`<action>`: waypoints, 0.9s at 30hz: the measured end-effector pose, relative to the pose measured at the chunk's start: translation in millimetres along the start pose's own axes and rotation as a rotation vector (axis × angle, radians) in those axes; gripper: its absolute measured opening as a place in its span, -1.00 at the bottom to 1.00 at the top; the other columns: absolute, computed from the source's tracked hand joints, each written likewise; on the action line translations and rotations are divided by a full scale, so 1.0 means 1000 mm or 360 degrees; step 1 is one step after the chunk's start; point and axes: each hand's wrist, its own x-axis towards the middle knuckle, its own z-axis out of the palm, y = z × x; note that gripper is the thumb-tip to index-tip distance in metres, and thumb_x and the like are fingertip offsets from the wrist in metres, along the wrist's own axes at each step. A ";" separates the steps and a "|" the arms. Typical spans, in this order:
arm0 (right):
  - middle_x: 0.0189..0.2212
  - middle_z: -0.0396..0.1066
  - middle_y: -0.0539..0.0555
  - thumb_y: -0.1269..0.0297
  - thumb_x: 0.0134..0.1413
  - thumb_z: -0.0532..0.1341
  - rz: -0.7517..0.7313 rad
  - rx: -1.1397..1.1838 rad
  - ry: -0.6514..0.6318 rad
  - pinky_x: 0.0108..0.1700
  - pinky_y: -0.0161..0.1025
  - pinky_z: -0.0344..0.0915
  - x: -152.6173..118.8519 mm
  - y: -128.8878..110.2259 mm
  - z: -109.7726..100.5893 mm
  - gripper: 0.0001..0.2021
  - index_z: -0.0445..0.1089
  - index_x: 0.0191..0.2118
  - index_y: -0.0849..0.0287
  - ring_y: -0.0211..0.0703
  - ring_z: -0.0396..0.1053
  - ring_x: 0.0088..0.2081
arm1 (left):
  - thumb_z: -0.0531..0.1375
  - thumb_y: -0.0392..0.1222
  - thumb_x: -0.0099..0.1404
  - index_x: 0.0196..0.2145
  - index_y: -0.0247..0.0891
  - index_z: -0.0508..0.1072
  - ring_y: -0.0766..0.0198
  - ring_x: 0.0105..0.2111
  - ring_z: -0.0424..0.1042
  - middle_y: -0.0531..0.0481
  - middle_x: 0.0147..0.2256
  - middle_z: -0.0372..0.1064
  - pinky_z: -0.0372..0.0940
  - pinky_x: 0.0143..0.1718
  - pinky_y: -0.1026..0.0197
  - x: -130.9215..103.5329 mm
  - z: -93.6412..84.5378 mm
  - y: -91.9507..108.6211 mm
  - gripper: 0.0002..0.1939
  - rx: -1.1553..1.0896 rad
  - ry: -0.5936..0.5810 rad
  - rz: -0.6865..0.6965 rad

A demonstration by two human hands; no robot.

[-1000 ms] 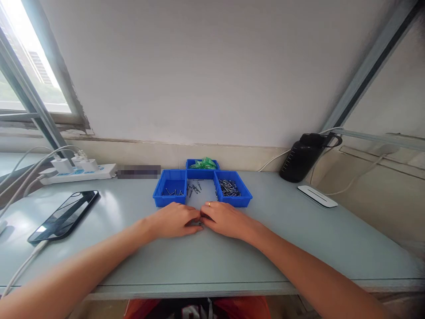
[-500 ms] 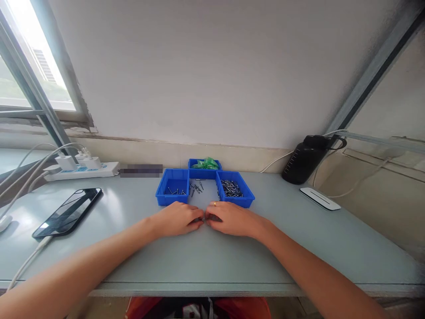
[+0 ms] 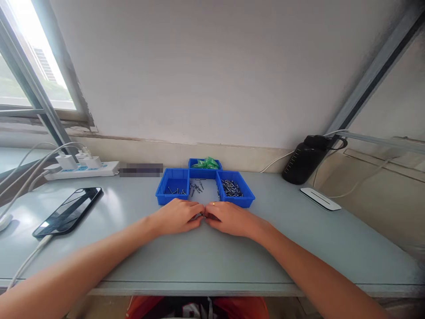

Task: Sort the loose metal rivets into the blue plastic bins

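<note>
My left hand (image 3: pixel 181 215) and my right hand (image 3: pixel 229 218) meet fingertip to fingertip over the desk, just in front of the blue bins. Both are closed in a pinch around a small metal screw (image 3: pixel 203 215), which the fingers mostly hide. Beyond my left hand, the left blue bin (image 3: pixel 161 195) holds a few screws (image 3: pixel 175 192). The right blue bin (image 3: pixel 248 198), behind my right hand, carries a heap of similar screws (image 3: pixel 231 188). Between these bins several loose screws (image 3: pixel 195 188) lie on the desk.
At the back, a third blue bin (image 3: pixel 205 174) contains green plastic bags (image 3: pixel 207 163). A phone (image 3: pixel 68 212) on a charging cable and a power strip (image 3: pixel 99 170) are on the left. To the right stand a black bottle (image 3: pixel 302 161) and a flat white device (image 3: pixel 319 199).
Both hands have shifted very slightly upward and closed in together, hiding more of the screw. The bins and loose screws have stayed put.
</note>
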 end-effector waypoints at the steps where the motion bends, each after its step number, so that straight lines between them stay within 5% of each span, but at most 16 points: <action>1: -0.33 0.40 0.05 0.31 0.19 0.05 -0.0005 0.0002 0.0004 -0.34 -0.25 0.17 0.000 0.000 0.000 -0.87 0.30 -0.32 0.17 -0.18 0.35 -0.33 | -0.02 -0.18 0.36 -0.26 -0.22 0.37 0.32 -0.41 0.40 0.05 -0.36 0.43 0.16 -0.42 0.29 0.000 0.000 0.000 -0.81 0.0000 0.0011 0.0007; 8: -0.35 0.39 0.02 0.36 0.15 0.06 0.0054 -0.0020 0.0010 -0.37 -0.28 0.13 -0.001 -0.001 -0.002 -0.91 0.27 -0.35 0.14 -0.23 0.32 -0.37 | 0.00 -0.21 0.35 -0.26 -0.23 0.36 0.33 -0.40 0.42 0.05 -0.36 0.42 0.17 -0.41 0.30 0.000 -0.001 -0.001 -0.85 -0.0018 0.0079 0.0020; 18: -0.41 0.35 -0.02 0.35 0.19 0.01 0.0116 -0.0028 0.0090 -0.40 -0.31 0.09 0.000 -0.005 -0.010 -0.86 0.23 -0.40 0.13 -0.28 0.25 -0.43 | -0.01 -0.16 0.35 -0.24 -0.22 0.37 0.22 -0.44 0.46 0.00 -0.37 0.47 0.11 -0.52 0.27 0.000 0.003 0.001 -0.81 0.0061 -0.0151 -0.0178; 21: -0.37 0.38 0.01 0.34 0.20 0.02 0.0089 -0.0005 0.0087 -0.36 -0.31 0.11 0.001 -0.001 -0.007 -0.86 0.26 -0.36 0.14 -0.25 0.30 -0.37 | 0.00 -0.10 0.35 -0.16 -0.19 0.39 0.18 -0.42 0.47 -0.01 -0.37 0.48 0.13 -0.51 0.26 -0.006 -0.028 0.009 -0.76 0.0051 -0.0196 -0.0321; 24: -0.38 0.39 0.03 0.29 0.19 0.03 0.0077 -0.0020 0.0046 -0.38 -0.31 0.10 0.000 0.000 -0.007 -0.86 0.27 -0.36 0.15 -0.23 0.32 -0.37 | -0.02 0.02 0.33 -0.12 -0.10 0.41 0.25 -0.46 0.43 0.06 -0.43 0.46 0.15 -0.49 0.28 -0.024 -0.081 0.017 -0.69 -0.0081 -0.0202 -0.0542; 27: -0.41 0.38 0.02 0.27 0.21 0.01 0.0073 -0.0019 0.0032 -0.42 -0.31 0.07 -0.001 -0.002 -0.009 -0.83 0.25 -0.39 0.14 -0.24 0.31 -0.39 | -0.09 0.29 0.23 -0.11 -0.08 0.40 0.27 -0.48 0.38 0.09 -0.43 0.43 0.18 -0.47 0.30 -0.064 -0.117 0.009 -0.48 -0.0062 0.0074 -0.0991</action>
